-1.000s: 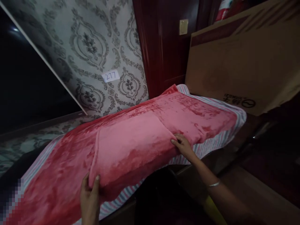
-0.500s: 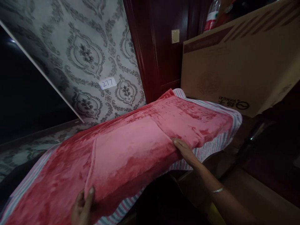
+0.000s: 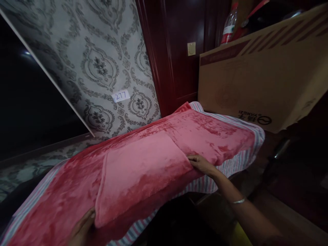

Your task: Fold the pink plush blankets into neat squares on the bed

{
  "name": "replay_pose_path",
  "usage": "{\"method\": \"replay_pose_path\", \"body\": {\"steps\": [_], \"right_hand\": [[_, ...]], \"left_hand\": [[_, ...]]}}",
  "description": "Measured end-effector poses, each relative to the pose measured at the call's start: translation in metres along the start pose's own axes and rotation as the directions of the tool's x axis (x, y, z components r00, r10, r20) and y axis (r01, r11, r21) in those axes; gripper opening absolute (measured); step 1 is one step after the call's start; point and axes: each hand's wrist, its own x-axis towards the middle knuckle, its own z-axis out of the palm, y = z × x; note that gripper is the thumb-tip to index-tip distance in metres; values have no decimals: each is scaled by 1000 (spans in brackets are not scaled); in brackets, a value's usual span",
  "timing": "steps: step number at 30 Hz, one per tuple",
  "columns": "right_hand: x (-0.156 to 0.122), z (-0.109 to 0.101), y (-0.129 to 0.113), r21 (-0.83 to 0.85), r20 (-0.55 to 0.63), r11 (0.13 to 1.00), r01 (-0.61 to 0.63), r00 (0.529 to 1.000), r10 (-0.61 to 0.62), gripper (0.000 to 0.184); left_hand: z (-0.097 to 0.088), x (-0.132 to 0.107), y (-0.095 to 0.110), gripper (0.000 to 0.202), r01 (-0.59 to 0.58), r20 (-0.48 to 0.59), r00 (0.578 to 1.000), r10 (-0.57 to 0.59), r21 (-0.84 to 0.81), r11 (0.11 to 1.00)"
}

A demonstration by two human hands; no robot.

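Note:
A pink plush blanket [image 3: 143, 164] lies spread over a striped cloth [image 3: 230, 164], with a folded panel of it in the middle. My left hand [image 3: 83, 229] is at the panel's near left corner, its fingers tucked under the fold and gripping it. My right hand [image 3: 201, 163] rests on the panel's right edge, fingers curled on the pink fabric. A metal bangle [image 3: 238, 201] circles my right wrist.
A large cardboard box [image 3: 258, 78] stands at the right behind the blanket, with a plastic bottle [image 3: 229, 25] behind it. Dark red wood panelling [image 3: 179, 54] and patterned wallpaper [image 3: 102, 61] with a tag "277" [image 3: 121, 96] rise behind. A dark screen [image 3: 30, 102] fills the left.
My left hand has slid lower and further under the fold's corner; its thumb no longer lies on top. My right hand has stayed at the panel's right edge. The view shifted slightly.

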Motion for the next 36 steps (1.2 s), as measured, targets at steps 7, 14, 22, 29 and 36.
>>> {"method": "replay_pose_path", "body": {"steps": [7,14,22,29,36], "right_hand": [[4,-11,-5,-124,100,989,75,993,-63,18],[4,-4,5,-161,45,981,107,994,-101,15],[2,0,14,-200,-69,977,70,994,-86,19],[0,0,13,-166,-76,985,43,995,-56,21],[7,14,18,47,-318,999,-20,947,34,34]], "left_hand": [[-2,-11,53,40,18,251,965,-76,226,974],[6,-5,55,33,-4,431,894,-121,278,960],[-6,6,22,46,-42,181,984,-3,246,968],[-7,-2,23,45,-60,115,993,26,300,952],[-4,8,9,47,-43,88,996,23,233,971]]}}
